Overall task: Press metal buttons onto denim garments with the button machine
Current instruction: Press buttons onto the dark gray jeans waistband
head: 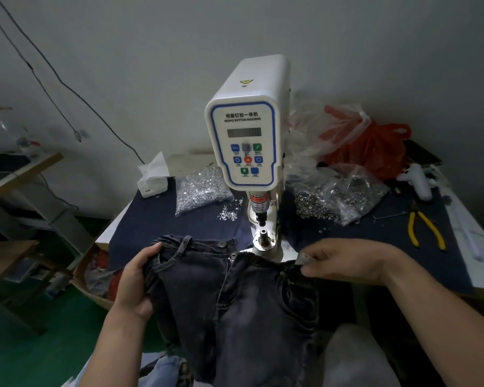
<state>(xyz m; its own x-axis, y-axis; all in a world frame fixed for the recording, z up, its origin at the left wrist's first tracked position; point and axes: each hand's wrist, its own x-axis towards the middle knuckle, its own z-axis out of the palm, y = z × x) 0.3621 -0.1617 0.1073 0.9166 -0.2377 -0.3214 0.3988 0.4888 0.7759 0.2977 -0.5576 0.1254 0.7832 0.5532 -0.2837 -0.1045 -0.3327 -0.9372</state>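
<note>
Gripping the jeans [235, 289] waistband with both hands [136, 277] [344, 261], you risk a crooked button if denim bunches on the die [264, 238].

Bare forearms, no sleeves; light grey trouser leg [355, 358] below.

Both my forearms reach in bare from the bottom edge, angled toward each other. My left hand [136, 277] sits low on the left, wrist bent, fingers curled over and thumb tucked, gripping a bunched fold of the jeans [235, 303] at the waistband's left end. My right hand [344, 261] comes in from the right, palm down, its forearm running long across the near edge of the surface [389, 233]; thumb and fingertips pinch the waistband's right end
</note>
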